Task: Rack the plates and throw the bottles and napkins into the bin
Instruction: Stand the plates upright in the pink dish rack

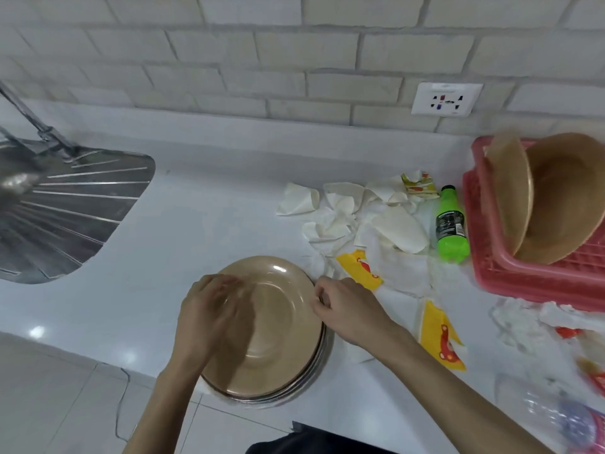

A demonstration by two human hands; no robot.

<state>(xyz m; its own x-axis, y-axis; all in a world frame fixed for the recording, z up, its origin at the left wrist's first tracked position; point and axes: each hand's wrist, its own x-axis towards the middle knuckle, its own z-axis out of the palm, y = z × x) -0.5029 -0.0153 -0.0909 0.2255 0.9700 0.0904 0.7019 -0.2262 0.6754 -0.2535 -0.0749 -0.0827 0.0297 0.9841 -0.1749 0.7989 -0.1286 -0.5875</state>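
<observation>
- The pink rack, far right on the counter, holds standing plates; I'd aim for a free slot.
- The stack of plates sits at the counter's near edge; I'd lift only the top plate, tilting it clear of the napkins.
- My right hand pinches its right rim; my left hand lies over its left side, too blurred to tell its grip.
</observation>
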